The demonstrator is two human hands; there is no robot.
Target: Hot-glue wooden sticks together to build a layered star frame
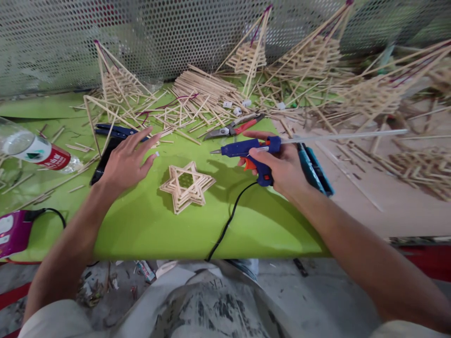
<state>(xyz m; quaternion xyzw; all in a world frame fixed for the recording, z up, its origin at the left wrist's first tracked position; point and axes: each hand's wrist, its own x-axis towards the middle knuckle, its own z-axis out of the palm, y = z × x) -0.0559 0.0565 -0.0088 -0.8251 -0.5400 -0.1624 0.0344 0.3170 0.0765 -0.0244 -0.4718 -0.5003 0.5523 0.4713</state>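
Observation:
My right hand point(287, 166) is wrapped round the handle of a blue hot glue gun point(243, 148), its nozzle pointing left. A long clear glue stick point(345, 137) sticks out of the gun's back end, and a black cord runs down from the handle. On the green table surface, left of the nozzle, lies a six-pointed star point(187, 187) built from stacked thin wooden sticks. My left hand point(128, 157) hovers left of the star with fingers spread and nothing in them. Beneath it are a black phone-like object point(102, 162) and a dark blue-handled tool point(116, 130), both partly hidden.
Pliers with red handles point(232, 129) lie beyond the star. Loose wooden sticks point(204, 91) are piled at the back, among several hanging stick frames point(120, 82). A water bottle point(38, 150) lies left, above a purple box point(16, 232). A teal case point(313, 169) sits behind my right hand.

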